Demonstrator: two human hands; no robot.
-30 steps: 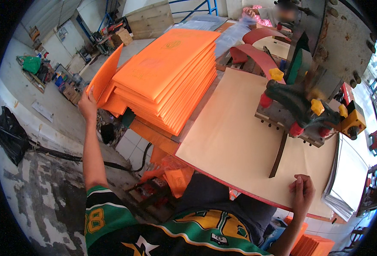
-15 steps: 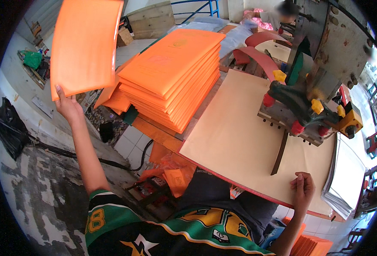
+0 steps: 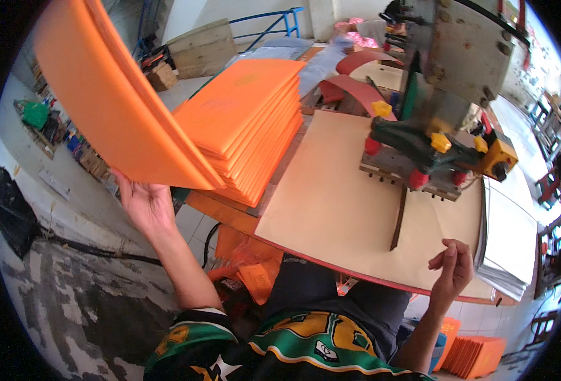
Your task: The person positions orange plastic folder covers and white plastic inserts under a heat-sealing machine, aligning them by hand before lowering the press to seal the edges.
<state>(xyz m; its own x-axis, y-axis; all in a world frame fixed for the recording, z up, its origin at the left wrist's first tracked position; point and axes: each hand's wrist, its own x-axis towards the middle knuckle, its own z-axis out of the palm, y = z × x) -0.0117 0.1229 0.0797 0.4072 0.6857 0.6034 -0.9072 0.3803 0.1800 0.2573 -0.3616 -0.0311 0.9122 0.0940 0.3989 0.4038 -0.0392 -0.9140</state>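
My left hand (image 3: 147,202) grips the lower end of an orange folder (image 3: 102,108), held up and tilted left of the stack. Layered edges show along the folder's right side; I cannot tell whether it is one or several together. My fingers are mostly hidden behind it. Beside it stands a tall stack of orange folders (image 3: 245,95), its top cover faintly printed. My right hand (image 3: 453,267) is loosely curled with nothing in it, near the front right edge of a cream board (image 3: 331,184). Above that board is a press head (image 3: 420,149) with yellow knobs and red feet.
A dark metal bar (image 3: 398,219) lies on the board below the press. White sheets (image 3: 509,247) are piled at the right. Curled red strips (image 3: 357,89) lie behind the board. More orange folders (image 3: 474,355) stand low at the right. A person's sleeve (image 3: 372,30) shows at the back.
My left hand has moved right and down toward the stack, and the folder has swung from nearly flat-on to a slant. My right hand stays curled near the board's edge. The view has shifted slightly.
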